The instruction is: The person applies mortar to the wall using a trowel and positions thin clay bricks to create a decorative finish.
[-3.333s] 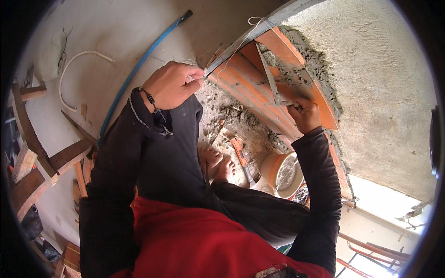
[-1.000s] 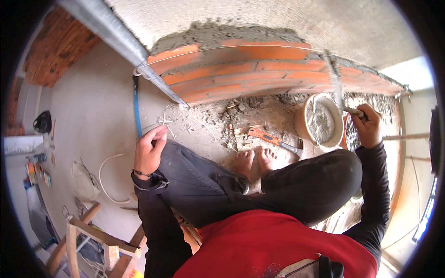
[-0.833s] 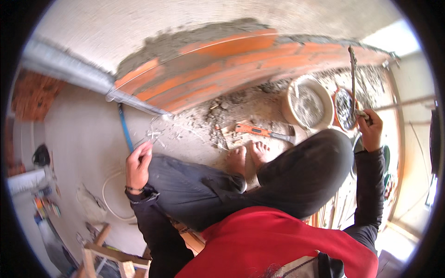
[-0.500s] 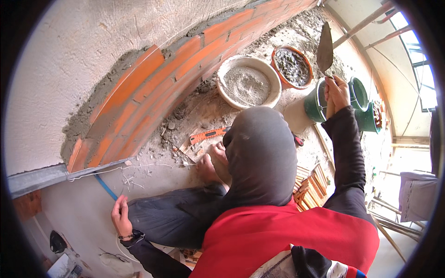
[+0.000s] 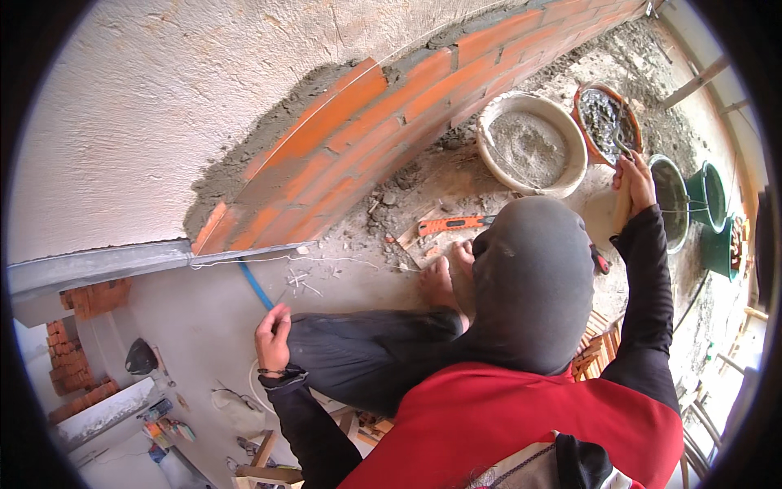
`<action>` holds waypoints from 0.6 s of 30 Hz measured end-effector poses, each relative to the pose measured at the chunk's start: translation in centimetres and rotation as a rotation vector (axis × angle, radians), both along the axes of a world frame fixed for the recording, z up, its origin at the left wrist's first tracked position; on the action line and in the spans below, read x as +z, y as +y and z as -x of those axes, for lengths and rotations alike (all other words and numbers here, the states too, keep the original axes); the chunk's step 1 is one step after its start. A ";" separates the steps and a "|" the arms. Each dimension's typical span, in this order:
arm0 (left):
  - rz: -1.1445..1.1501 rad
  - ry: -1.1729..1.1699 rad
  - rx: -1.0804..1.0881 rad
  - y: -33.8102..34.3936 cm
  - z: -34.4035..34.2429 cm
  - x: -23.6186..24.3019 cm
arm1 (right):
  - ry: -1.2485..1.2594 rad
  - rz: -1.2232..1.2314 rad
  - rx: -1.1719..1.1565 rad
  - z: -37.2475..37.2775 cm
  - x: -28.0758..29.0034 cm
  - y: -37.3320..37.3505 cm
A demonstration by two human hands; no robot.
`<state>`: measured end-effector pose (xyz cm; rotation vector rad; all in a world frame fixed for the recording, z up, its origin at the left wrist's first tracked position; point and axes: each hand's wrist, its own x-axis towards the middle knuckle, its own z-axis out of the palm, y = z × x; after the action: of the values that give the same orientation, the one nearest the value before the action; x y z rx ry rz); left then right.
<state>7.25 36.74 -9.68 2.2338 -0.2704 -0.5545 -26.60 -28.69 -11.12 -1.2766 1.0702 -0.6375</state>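
In my right hand [image 5: 641, 181], at the right, is a masonry trowel [image 5: 623, 204], gripped by its pale handle. Its blade is down at the orange bucket [image 5: 577, 116], mostly lost in the wet, dark grey contents. My left hand [image 5: 273, 338] is beside my bent left knee with nothing in it, its fingers loosely apart. A round, pale tub [image 5: 486, 145] of grey mortar or sand mix stands just left of the orange bucket. Ahead on the left runs a low wall of orange bricks [image 5: 342, 122], smeared with grey mortar along its upper edge.
Green buckets [image 5: 669, 204] stand right of my right hand. An orange and black tool [image 5: 452, 225] lies near my bare feet [image 5: 440, 285]. White string [image 5: 285, 258] crosses the floor beside a blue strip [image 5: 255, 285]. Stacked bricks [image 5: 599, 346] sit by my right side.
My right hand has brought the trowel down from its raised, blade-up position to the orange bucket. The view has shifted, so the wall and buckets appear farther right. My left hand stays by the knee.
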 end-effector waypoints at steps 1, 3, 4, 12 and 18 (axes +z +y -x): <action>-0.014 -0.005 -0.006 -0.1 0.1 0.5 | -0.052 0.014 0.040 -2.3 1.1 3.2; -0.030 -0.010 -0.024 -0.6 0.2 0.6 | -0.023 0.080 0.178 -5.2 2.3 6.8; -0.032 -0.014 -0.030 -0.7 0.2 0.6 | 0.047 0.122 0.286 -6.2 2.4 7.8; -0.021 0.027 0.033 0.4 0.4 -0.3 | 0.068 0.509 1.070 -16.6 1.2 14.5; -0.026 0.064 0.051 1.3 0.7 -0.7 | 0.000 0.419 1.111 -22.0 -5.1 19.2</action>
<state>6.58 37.99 -10.40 2.2373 -0.1736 -0.6044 -4.56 -9.45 -16.21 -1.9600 0.0958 0.0144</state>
